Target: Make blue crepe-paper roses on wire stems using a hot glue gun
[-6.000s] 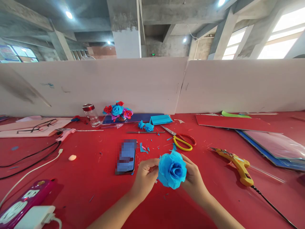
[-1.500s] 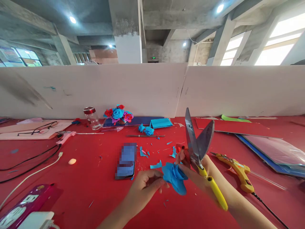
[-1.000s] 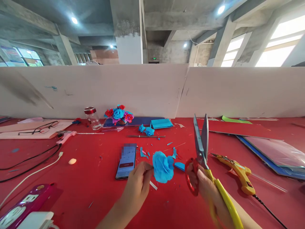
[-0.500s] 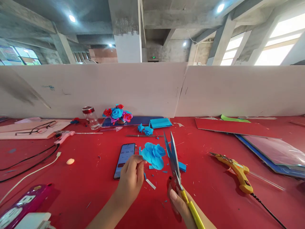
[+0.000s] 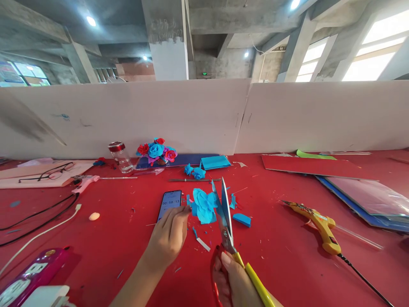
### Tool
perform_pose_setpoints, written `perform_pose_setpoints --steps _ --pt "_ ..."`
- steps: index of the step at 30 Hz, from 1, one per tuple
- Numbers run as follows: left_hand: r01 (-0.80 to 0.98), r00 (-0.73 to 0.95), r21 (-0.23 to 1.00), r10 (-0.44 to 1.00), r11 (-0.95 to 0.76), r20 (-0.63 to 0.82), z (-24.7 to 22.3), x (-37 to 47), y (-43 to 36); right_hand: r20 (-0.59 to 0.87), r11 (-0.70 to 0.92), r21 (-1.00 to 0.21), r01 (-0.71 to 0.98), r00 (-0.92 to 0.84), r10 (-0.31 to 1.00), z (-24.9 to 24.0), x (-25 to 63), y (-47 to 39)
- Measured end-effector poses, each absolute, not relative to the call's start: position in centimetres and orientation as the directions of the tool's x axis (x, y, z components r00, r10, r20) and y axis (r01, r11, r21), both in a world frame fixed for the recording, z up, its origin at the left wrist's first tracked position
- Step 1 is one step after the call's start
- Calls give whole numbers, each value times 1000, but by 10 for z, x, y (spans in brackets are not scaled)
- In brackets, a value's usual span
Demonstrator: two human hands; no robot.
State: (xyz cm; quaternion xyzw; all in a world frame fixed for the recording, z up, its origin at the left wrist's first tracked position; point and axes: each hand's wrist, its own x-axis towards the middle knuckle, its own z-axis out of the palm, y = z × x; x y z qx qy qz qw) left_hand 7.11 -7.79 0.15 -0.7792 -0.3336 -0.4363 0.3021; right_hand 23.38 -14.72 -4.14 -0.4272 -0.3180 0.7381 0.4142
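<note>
My left hand (image 5: 169, 234) pinches the left edge of a blue paper flower (image 5: 203, 207) above the red table. In my right hand (image 5: 231, 277) is a pair of scissors (image 5: 227, 226) with yellow and red handles. The blades are parted and point away from me, close to the flower's right edge. Behind my left hand lies a phone (image 5: 170, 201) with a timer on its screen, partly covered. A folded blue paper piece (image 5: 242, 219) and small scraps (image 5: 203, 244) lie around the flower.
At the back stand a glass jar (image 5: 121, 157) and a bunch of paper flowers (image 5: 156, 151), near two small blue flowers (image 5: 198, 173) and folded blue paper (image 5: 215, 162). A yellow glue gun (image 5: 319, 224) lies right, a pink one (image 5: 85, 184) left. A purple power strip (image 5: 35, 270) is front left.
The scissors have moved left, up to the flower's right edge, and their blades are wider apart. The flower has turned and shifted slightly. My left hand has moved a little left.
</note>
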Motion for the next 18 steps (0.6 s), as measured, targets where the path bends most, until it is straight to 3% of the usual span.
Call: perform_pose_setpoints --steps 10,18 --pt "778 439 -222 258 -587 861 1 68 -77 -399 -474 -759 -446 -257 880 -22 226 -155" --pt "768 439 -211 257 -605 861 4 69 -78 -403 -456 -782 -425 -213 890 -20 221 -154"
